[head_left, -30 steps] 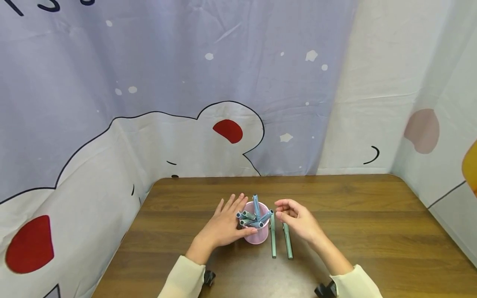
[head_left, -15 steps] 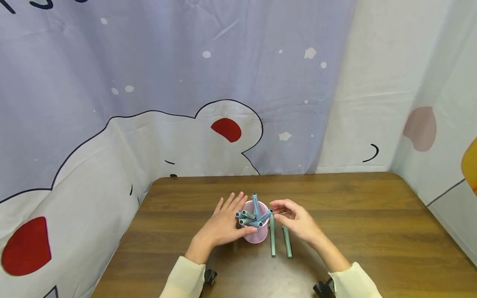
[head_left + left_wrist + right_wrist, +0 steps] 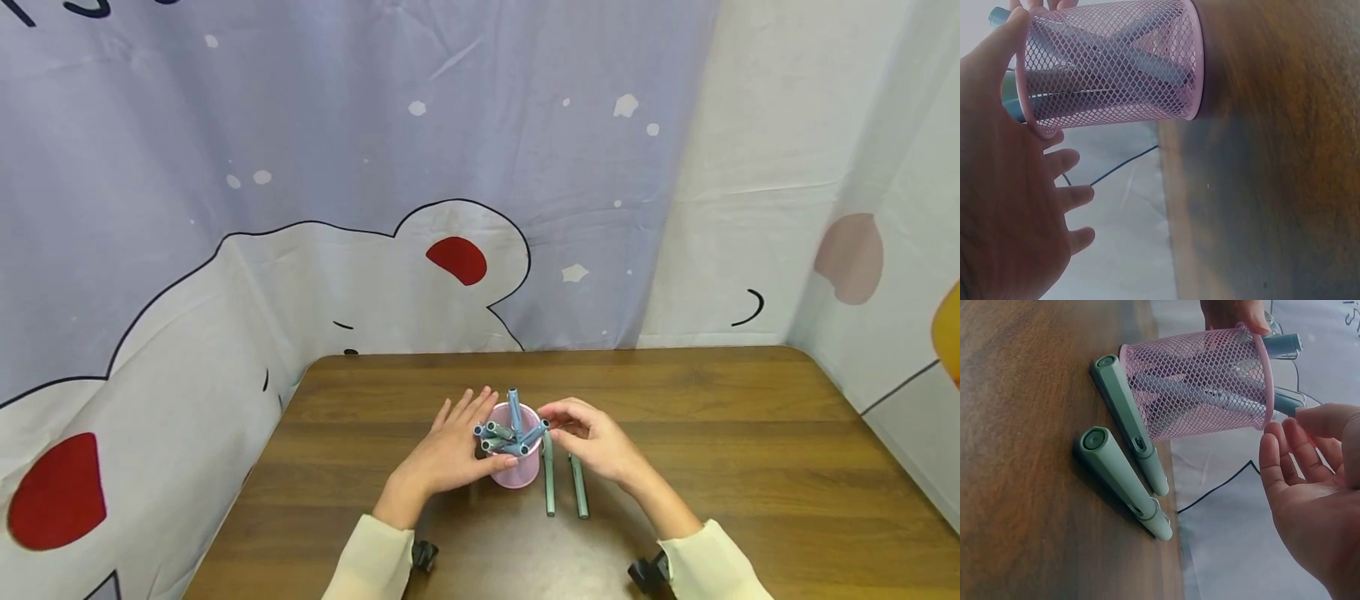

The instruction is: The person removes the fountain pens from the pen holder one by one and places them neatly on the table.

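A pink mesh pen cup [image 3: 517, 475] stands upright on the table, holding several blue and green pens that lean different ways. My left hand [image 3: 442, 454] rests against its left side with spread, mostly straight fingers; in the left wrist view the thumb [image 3: 1007, 40] touches the rim. On the right, my right hand [image 3: 600, 442] is by the rim with fingers loosely bent. Its thumb [image 3: 1322, 419] is at the end of a blue pen [image 3: 1288, 401]; I cannot tell whether they touch. Two green capped pens, a nearer one [image 3: 1119, 475] and another [image 3: 1127, 409], lie beside the cup.
The brown wooden table [image 3: 750, 467] extends around the cup. A printed curtain [image 3: 360, 125] hangs behind the table's back edge and along its sides. Black wrist cameras [image 3: 648, 575] sit by the sleeves.
My right hand has moved a little left, bringing its fingertips to the cup's rim and the leaning blue pen. My left hand stays against the cup.
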`<state>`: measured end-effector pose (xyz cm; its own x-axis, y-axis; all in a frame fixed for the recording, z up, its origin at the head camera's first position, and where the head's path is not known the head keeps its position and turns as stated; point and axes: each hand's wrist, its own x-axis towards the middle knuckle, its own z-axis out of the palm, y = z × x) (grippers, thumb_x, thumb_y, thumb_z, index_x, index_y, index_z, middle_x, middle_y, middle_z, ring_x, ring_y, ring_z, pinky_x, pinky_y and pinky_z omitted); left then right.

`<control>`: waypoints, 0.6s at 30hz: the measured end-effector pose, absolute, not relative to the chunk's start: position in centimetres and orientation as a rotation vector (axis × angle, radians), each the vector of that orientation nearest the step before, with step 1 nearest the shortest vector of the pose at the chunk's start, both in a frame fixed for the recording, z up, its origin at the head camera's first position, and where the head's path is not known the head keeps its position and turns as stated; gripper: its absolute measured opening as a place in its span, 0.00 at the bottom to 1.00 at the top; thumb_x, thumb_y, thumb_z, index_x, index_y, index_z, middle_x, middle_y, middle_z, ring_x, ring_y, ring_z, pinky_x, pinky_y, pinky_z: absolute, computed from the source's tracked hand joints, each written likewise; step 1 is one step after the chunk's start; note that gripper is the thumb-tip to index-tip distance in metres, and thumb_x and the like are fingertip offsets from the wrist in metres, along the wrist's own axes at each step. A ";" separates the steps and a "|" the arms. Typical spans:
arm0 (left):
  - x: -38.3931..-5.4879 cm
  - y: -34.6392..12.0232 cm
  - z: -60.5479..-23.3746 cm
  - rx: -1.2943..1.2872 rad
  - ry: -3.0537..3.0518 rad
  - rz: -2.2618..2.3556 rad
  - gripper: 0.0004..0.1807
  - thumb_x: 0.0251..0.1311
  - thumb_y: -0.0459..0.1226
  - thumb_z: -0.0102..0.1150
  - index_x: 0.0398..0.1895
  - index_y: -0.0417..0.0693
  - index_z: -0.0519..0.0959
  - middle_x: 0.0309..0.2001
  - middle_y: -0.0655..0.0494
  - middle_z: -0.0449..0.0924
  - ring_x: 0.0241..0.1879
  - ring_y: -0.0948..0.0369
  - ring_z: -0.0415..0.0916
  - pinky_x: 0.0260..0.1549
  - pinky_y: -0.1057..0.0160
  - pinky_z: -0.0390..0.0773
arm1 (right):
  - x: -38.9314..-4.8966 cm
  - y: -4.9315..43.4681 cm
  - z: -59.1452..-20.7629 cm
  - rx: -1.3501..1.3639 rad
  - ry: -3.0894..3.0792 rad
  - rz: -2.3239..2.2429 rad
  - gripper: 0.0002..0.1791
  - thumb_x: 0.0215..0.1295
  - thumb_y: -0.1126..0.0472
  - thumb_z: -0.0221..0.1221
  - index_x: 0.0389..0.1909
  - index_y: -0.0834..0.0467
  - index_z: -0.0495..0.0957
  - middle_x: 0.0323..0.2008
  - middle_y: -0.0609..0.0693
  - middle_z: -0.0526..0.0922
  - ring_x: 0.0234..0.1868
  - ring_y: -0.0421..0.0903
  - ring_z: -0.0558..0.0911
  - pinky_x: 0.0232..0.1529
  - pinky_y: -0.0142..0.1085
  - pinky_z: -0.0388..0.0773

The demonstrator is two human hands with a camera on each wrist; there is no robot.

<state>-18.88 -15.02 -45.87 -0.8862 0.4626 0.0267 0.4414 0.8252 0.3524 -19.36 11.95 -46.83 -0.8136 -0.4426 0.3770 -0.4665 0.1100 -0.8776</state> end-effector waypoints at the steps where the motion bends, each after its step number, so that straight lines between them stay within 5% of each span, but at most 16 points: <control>1: -18.9 -15.0 -45.9 0.729 2.945 0.539 0.58 0.57 0.77 0.45 0.83 0.55 0.47 0.82 0.57 0.44 0.81 0.54 0.37 0.77 0.41 0.39 | -19.4 11.9 -46.8 0.956 -2.331 1.833 0.15 0.67 0.75 0.60 0.54 0.69 0.79 0.49 0.63 0.83 0.49 0.47 0.84 0.51 0.31 0.81; 18: -18.9 -14.9 -46.1 0.749 2.954 0.548 0.59 0.58 0.76 0.45 0.83 0.51 0.47 0.82 0.55 0.46 0.81 0.54 0.38 0.77 0.41 0.38 | -19.7 11.7 -46.3 0.973 -2.406 1.633 0.12 0.66 0.71 0.63 0.49 0.62 0.84 0.45 0.52 0.85 0.43 0.40 0.82 0.44 0.35 0.83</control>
